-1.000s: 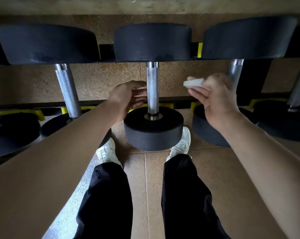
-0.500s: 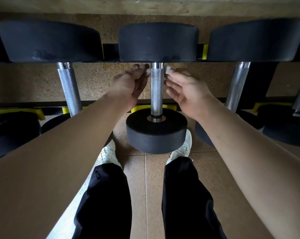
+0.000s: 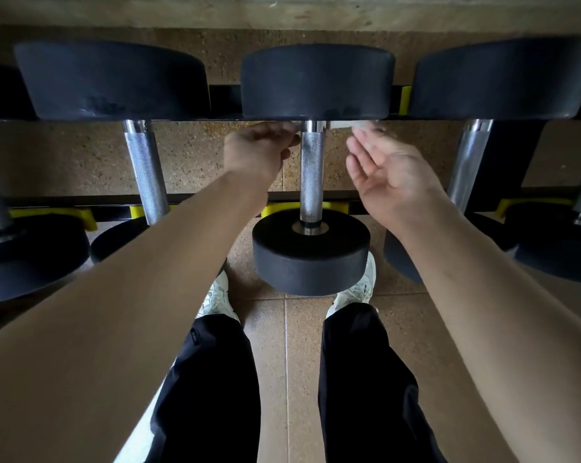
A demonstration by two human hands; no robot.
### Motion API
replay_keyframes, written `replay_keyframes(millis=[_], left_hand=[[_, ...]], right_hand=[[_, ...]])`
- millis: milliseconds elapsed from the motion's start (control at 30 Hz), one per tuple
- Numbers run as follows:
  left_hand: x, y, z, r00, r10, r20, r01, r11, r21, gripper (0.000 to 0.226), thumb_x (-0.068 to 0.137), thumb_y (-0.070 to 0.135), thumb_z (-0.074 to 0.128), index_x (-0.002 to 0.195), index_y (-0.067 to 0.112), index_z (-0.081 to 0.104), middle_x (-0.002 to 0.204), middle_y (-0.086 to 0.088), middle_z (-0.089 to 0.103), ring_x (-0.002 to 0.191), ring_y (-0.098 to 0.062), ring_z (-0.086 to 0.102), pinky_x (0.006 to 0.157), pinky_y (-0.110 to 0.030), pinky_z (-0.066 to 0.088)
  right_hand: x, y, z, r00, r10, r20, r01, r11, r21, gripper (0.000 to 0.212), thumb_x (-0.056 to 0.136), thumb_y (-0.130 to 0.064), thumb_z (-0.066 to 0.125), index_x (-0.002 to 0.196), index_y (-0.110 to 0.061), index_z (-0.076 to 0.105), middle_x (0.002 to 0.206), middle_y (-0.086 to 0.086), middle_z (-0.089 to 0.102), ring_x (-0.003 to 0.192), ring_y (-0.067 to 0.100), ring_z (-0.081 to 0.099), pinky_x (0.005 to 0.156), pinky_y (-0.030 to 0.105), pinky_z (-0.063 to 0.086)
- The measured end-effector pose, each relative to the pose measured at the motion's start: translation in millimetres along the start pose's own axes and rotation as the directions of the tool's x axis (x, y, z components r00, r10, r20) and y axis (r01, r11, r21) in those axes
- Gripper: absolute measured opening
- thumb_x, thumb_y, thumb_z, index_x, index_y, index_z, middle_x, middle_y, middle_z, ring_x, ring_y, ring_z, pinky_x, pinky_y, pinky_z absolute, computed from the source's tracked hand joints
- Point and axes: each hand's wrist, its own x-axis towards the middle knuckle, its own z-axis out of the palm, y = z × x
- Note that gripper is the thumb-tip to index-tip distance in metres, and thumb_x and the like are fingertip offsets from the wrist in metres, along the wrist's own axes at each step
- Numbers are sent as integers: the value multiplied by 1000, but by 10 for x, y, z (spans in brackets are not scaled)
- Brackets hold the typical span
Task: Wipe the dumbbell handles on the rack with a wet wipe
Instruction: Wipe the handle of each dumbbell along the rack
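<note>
Loosely open right hand [image 3: 387, 172] on wipe [image 3: 341, 124]

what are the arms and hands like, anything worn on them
The left forearm and right forearm are bare, no sleeves in view. The left hand and right hand have no gloves, and no watch, ring or band shows.

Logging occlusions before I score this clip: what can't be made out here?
Head view: wet wipe mostly hidden behind the middle handle and under the far weight head; its wrap is unclear.
Right hand fingertips motion-blurred; hold on the wipe unclear.
Left hand fingertips hidden by its own knuckles.
Outer dumbbells cut off by the frame edges.
</note>
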Motion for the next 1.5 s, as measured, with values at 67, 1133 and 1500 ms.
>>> replay_keyframes(millis=[67,1133,1500], left_hand=[[-9,16,49,999,-14,-32,13,999,-35,18,96,11,70,81,20,72,79,7,75,66,-4,61,61,-17,50],[-284,-586,-462,972,41,231,-204,633,747,21,90,22,70,72,34,72,91,9,72,89,-15,66,69,-27,52],[-370,-603,-388,978,12,209,-156,710,687,12,88,24,69,76,26,73,82,4,70,81,-16,64,65,-27,47]], right_hand=[[-34,35,-16,999,-44,23,45,999,-21,24,94,-8,68,80,-23,81,103,-6,78,102,7,73,89,23,55],[-84,296,-457,938,-294,185,289,367,-884,7,89,-15,77,83,-18,74,72,-5,68,63,5,59,64,20,47],[-195,89,-525,966,-141,216,217,-11,-976,9,83,-12,79,92,-15,80,88,2,74,87,17,69,81,29,56]])
